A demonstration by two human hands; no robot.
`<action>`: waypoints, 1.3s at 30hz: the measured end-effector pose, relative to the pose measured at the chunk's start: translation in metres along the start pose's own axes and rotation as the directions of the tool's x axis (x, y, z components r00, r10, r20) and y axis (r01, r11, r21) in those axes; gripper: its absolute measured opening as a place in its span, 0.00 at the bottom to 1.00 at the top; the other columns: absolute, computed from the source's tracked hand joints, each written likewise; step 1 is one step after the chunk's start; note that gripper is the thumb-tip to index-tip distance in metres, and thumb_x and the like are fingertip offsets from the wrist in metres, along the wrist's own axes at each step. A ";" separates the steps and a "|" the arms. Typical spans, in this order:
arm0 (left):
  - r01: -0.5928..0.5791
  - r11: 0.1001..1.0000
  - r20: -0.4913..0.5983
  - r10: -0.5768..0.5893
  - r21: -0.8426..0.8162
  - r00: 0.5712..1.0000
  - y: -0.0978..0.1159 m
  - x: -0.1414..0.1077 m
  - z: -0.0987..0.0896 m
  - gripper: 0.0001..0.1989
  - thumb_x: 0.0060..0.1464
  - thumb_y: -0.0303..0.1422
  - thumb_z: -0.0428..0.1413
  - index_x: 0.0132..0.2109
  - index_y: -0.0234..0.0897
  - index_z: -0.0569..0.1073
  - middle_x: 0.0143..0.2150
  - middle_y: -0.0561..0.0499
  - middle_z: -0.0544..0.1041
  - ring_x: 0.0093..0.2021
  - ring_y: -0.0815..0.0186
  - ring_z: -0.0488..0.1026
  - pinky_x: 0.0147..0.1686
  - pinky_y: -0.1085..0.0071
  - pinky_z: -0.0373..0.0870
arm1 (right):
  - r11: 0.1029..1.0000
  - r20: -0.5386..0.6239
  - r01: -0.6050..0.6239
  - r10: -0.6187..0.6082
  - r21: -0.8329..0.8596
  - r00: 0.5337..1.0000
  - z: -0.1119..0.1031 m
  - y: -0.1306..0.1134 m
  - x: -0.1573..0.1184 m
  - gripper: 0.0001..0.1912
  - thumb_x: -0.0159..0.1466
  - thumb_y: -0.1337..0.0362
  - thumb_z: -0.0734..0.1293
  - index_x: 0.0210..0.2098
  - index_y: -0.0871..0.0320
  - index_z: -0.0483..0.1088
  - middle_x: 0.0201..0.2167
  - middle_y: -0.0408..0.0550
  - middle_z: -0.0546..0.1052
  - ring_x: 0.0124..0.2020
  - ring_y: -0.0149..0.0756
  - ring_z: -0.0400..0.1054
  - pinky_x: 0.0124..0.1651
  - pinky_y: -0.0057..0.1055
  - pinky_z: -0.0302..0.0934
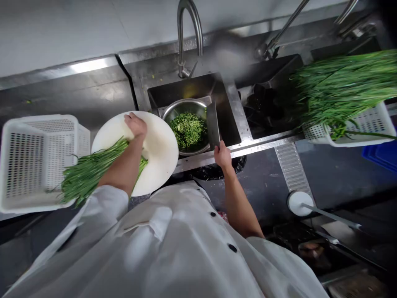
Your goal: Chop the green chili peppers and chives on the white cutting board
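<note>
Right hand (pixel 222 155): fingers wrapped round handle of cleaver (pixel 212 124), right of round cutting board (pixel 163 145). Left hand (pixel 135 125) on board, fingertips unclear; cannot tell if gripping. Long green stalks (pixel 93 171), perhaps chives, across board's left side. Right of board, steel bowl (pixel 182 101) with chopped greens (pixel 188 131). Left, white perforated basket (pixel 40 120).

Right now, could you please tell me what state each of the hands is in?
Left hand: over the round white board; open or closed cannot be told.
Right hand: closed, holding the knife.
</note>
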State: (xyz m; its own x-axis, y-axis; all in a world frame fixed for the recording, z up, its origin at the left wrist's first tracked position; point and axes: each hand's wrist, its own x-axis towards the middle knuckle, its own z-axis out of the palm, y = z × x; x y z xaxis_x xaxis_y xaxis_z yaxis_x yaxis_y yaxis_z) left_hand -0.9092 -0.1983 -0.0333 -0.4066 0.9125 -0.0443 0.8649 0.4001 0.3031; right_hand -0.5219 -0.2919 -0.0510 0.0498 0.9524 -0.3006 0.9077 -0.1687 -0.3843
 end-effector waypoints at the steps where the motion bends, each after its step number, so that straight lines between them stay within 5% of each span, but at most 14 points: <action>1: 0.062 0.998 -0.045 -0.063 -0.024 0.997 0.019 -0.006 0.014 0.18 0.65 0.23 0.44 0.58 0.20 0.65 0.60 0.25 0.65 0.64 0.40 0.65 0.62 0.35 0.59 | 1.000 -0.002 -0.009 0.009 0.012 1.000 0.002 0.003 -0.002 0.18 0.70 0.64 0.55 0.54 0.65 0.67 0.37 0.60 0.78 0.36 0.47 0.71 0.42 0.36 0.60; 3: 0.047 0.996 -0.039 -0.050 -0.074 0.998 0.059 -0.014 0.040 0.13 0.63 0.24 0.50 0.53 0.27 0.71 0.59 0.33 0.69 0.61 0.51 0.69 0.62 0.50 0.65 | 0.996 -0.004 -0.024 0.025 0.085 1.000 0.002 0.006 -0.006 0.15 0.69 0.63 0.57 0.50 0.62 0.67 0.34 0.56 0.77 0.34 0.46 0.70 0.40 0.36 0.60; 5: -0.084 0.983 0.027 0.090 -0.165 0.996 0.097 -0.017 0.058 0.08 0.59 0.25 0.56 0.46 0.35 0.76 0.57 0.41 0.74 0.59 0.59 0.72 0.62 0.61 0.68 | 0.962 0.029 -0.033 0.027 0.273 0.999 -0.001 0.007 -0.009 0.11 0.68 0.61 0.58 0.46 0.58 0.66 0.27 0.49 0.74 0.29 0.43 0.69 0.35 0.34 0.60; 10: -0.303 0.873 0.016 0.334 -0.382 0.943 0.150 -0.028 0.063 0.09 0.65 0.28 0.51 0.45 0.39 0.77 0.54 0.45 0.78 0.57 0.61 0.74 0.63 0.62 0.67 | 0.560 0.235 -0.145 -0.092 0.816 0.968 -0.023 0.003 -0.020 0.13 0.66 0.50 0.62 0.41 0.51 0.61 0.17 0.33 0.63 0.13 0.31 0.57 0.19 0.27 0.52; 12: -0.312 0.865 -0.033 0.326 -0.393 0.945 0.160 -0.036 0.058 0.11 0.67 0.34 0.53 0.53 0.39 0.74 0.57 0.43 0.76 0.59 0.60 0.72 0.62 0.61 0.67 | 0.482 0.265 -0.163 -0.152 0.861 0.952 -0.034 0.003 -0.025 0.14 0.64 0.50 0.65 0.41 0.51 0.61 0.16 0.32 0.64 0.12 0.30 0.56 0.16 0.26 0.51; 15: -0.252 0.897 -0.059 0.248 -0.364 0.967 0.169 -0.041 0.055 0.24 0.66 0.42 0.56 0.64 0.37 0.66 0.65 0.39 0.69 0.64 0.56 0.66 0.60 0.57 0.67 | 0.485 0.295 -0.150 -0.237 0.861 0.926 -0.049 0.008 -0.035 0.14 0.64 0.51 0.66 0.41 0.52 0.62 0.16 0.31 0.65 0.12 0.28 0.56 0.15 0.25 0.50; 19: -0.020 0.990 0.103 0.035 -0.140 0.994 0.167 -0.036 0.054 0.19 0.67 0.39 0.52 0.58 0.31 0.71 0.61 0.33 0.71 0.61 0.49 0.69 0.56 0.51 0.68 | 0.528 0.296 -0.143 -0.217 0.837 0.930 -0.058 0.022 -0.051 0.15 0.64 0.50 0.66 0.41 0.53 0.61 0.16 0.29 0.64 0.11 0.26 0.56 0.14 0.24 0.51; 22: -0.205 0.976 0.236 0.216 -0.069 0.948 0.142 -0.048 0.039 0.16 0.66 0.30 0.48 0.54 0.32 0.76 0.58 0.37 0.75 0.60 0.54 0.71 0.62 0.57 0.66 | 0.535 0.286 -0.162 -0.158 0.829 0.945 -0.055 0.032 -0.061 0.16 0.64 0.49 0.65 0.40 0.52 0.60 0.16 0.29 0.64 0.11 0.26 0.56 0.13 0.23 0.51; 25: -0.318 0.943 0.217 0.332 -0.100 0.918 0.082 -0.075 0.001 0.24 0.67 0.36 0.50 0.66 0.33 0.69 0.65 0.42 0.71 0.65 0.60 0.66 0.68 0.66 0.60 | 0.569 0.313 -0.178 -0.147 0.803 0.938 -0.045 0.034 -0.067 0.16 0.64 0.48 0.65 0.38 0.52 0.58 0.17 0.29 0.65 0.11 0.27 0.57 0.13 0.23 0.51; 29: -0.173 0.983 0.085 0.168 0.062 0.982 -0.048 -0.097 -0.061 0.37 0.65 0.50 0.51 0.71 0.28 0.59 0.71 0.37 0.64 0.70 0.53 0.60 0.70 0.57 0.56 | 0.654 0.411 -0.161 -0.248 0.739 0.877 -0.033 0.022 -0.069 0.15 0.66 0.49 0.64 0.39 0.52 0.60 0.16 0.30 0.64 0.11 0.28 0.58 0.15 0.24 0.52; 31: -0.066 0.979 0.153 0.036 0.195 0.988 -0.110 -0.099 -0.084 0.39 0.66 0.51 0.49 0.73 0.28 0.54 0.74 0.37 0.62 0.72 0.51 0.57 0.70 0.53 0.54 | 0.704 0.470 -0.133 -0.309 0.697 0.827 -0.029 0.006 -0.070 0.14 0.67 0.50 0.63 0.40 0.52 0.60 0.16 0.31 0.64 0.11 0.29 0.57 0.16 0.26 0.52; 33: -0.077 0.961 0.316 -0.010 0.264 0.949 -0.153 -0.101 -0.095 0.40 0.66 0.50 0.50 0.74 0.27 0.53 0.74 0.36 0.60 0.72 0.51 0.58 0.70 0.52 0.53 | 0.771 0.509 -0.059 -0.359 0.634 0.782 -0.027 -0.019 -0.069 0.13 0.68 0.51 0.61 0.43 0.52 0.62 0.16 0.32 0.64 0.12 0.31 0.58 0.18 0.28 0.54; 36: -0.209 0.939 0.492 0.051 0.273 0.869 -0.172 -0.118 -0.097 0.50 0.60 0.54 0.56 0.76 0.27 0.48 0.75 0.34 0.58 0.71 0.50 0.59 0.71 0.54 0.50 | 0.889 0.452 0.248 -0.415 0.384 0.790 -0.019 -0.071 -0.068 0.13 0.69 0.54 0.59 0.46 0.54 0.66 0.22 0.40 0.72 0.20 0.37 0.68 0.26 0.32 0.62; 39: -0.299 0.907 0.505 0.117 0.296 0.855 -0.155 -0.148 -0.093 0.66 0.47 0.62 0.61 0.77 0.25 0.41 0.76 0.28 0.52 0.75 0.43 0.53 0.73 0.53 0.45 | 0.864 0.342 0.501 -0.458 -0.045 0.821 0.000 -0.131 -0.065 0.13 0.70 0.58 0.61 0.51 0.57 0.67 0.38 0.53 0.79 0.37 0.45 0.76 0.39 0.36 0.66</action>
State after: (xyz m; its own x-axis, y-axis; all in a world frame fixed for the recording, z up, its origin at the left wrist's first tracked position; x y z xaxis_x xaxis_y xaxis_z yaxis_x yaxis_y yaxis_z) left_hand -1.0106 -0.4030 0.0147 -0.0976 0.8699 -0.4835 0.9934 0.1150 0.0064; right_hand -0.6442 -0.3316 0.0196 -0.5173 0.7721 -0.3692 0.8281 0.3426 -0.4437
